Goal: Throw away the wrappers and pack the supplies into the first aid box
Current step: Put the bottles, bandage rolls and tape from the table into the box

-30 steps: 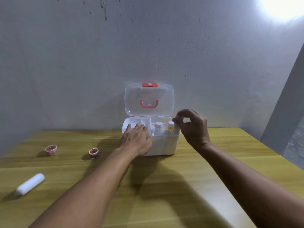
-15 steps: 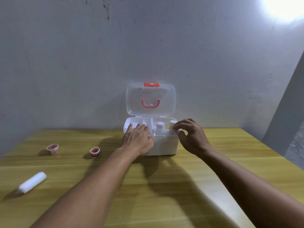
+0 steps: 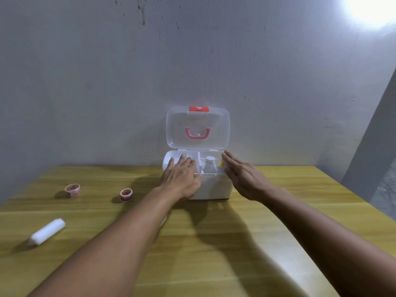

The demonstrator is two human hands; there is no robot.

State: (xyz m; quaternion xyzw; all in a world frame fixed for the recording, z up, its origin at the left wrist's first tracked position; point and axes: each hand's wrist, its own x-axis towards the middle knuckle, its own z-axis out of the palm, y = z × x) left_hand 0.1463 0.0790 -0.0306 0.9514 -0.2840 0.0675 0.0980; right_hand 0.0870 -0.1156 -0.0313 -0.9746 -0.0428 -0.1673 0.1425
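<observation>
A white first aid box [image 3: 214, 190] stands at the back of the wooden table, its clear lid [image 3: 198, 127] with a pink handle standing upright. Inside I see a white-capped bottle [image 3: 209, 165] and a small item with a yellow part [image 3: 222, 165]. My left hand [image 3: 182, 179] lies flat over the box's left front rim, fingers spread, holding nothing. My right hand [image 3: 242, 176] hovers flat at the box's right side, fingers straight, empty. Two small red-and-white tape rolls [image 3: 72, 190] [image 3: 126, 195] lie on the table to the left. A white bandage roll [image 3: 47, 231] lies nearer, at far left.
The wooden table [image 3: 214, 243] runs up against a grey wall [image 3: 107, 82]. Its right edge drops off toward a tiled floor [image 3: 385, 189]. A bright light glares at the top right.
My right hand has dropped from above the box's right compartment, opened from a pinch and flattened beside the box. My left hand has stayed on the box's left rim.
</observation>
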